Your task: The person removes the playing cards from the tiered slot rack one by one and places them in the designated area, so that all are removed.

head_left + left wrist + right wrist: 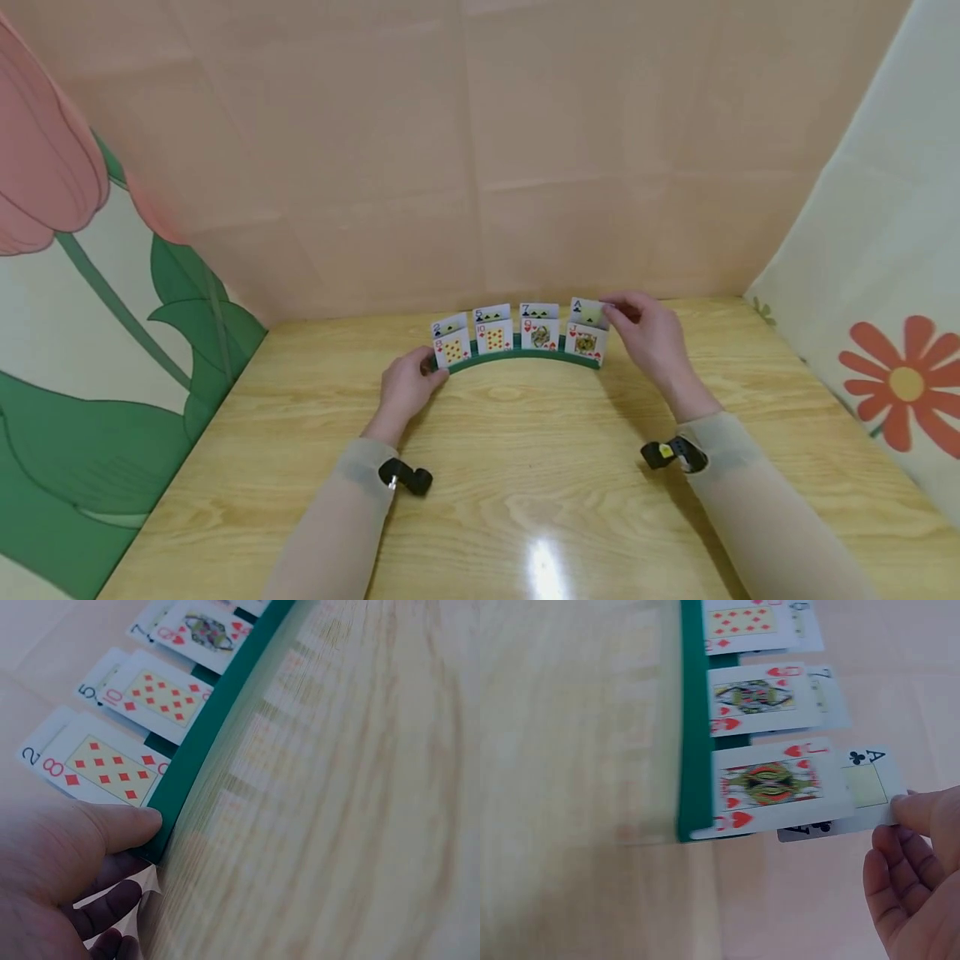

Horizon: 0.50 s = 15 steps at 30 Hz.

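A curved green card holder (517,353) stands on the table with playing cards upright in two rows. Its front row has the eight of diamonds (112,771), ten of diamonds (161,696), queen of hearts (756,699) and jack of hearts (772,784). Behind them show the tops of a black two (448,324), five (491,312) and seven (539,310). My left hand (407,385) grips the holder's left end, thumb on its front face. At the right end, my right hand (651,337) pinches the ace of clubs (866,784) by its upper corner, behind the jack, standing higher than the other back cards.
The wood-grain table (480,467) reaches back to a pink cloth backdrop (480,167). Printed flower panels stand on the left (90,350) and right (885,250). Each wrist wears a small black camera on a strap.
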Available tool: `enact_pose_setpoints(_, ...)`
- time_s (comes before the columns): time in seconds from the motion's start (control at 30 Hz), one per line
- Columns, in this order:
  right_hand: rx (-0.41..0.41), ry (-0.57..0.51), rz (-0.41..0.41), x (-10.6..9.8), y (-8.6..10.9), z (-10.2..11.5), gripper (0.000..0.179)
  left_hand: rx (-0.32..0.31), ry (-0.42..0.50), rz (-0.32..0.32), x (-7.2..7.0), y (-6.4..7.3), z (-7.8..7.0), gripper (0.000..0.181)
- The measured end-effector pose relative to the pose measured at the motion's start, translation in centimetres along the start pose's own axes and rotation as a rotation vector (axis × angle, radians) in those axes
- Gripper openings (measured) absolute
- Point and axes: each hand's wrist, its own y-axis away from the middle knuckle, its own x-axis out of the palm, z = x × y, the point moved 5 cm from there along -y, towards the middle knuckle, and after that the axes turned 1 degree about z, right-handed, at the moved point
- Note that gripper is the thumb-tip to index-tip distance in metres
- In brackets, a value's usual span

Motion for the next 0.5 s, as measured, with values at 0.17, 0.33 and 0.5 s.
enact_pose_setpoints(0.17, -0.014, -0.018, -0.065, -1.5, 0.1, 1.4, 0.028, 0.002, 0.010, -0.001, -0.1, 0.2, 0.0, 0.041)
enact_pose_setpoints(0.33, -0.035, -0.031, -0.096, -2.4, 0.4, 2.9, 0.026, 0.004, 0.007, -0.002, -0.1, 0.2, -0.1, 0.040)
enact_pose_setpoints(0.5, -0.046, -0.037, -0.103, -2.8, 0.8, 4.5, 0.025, 0.003, 0.005, -0.003, 0.0, 0.2, 0.0, 0.039)
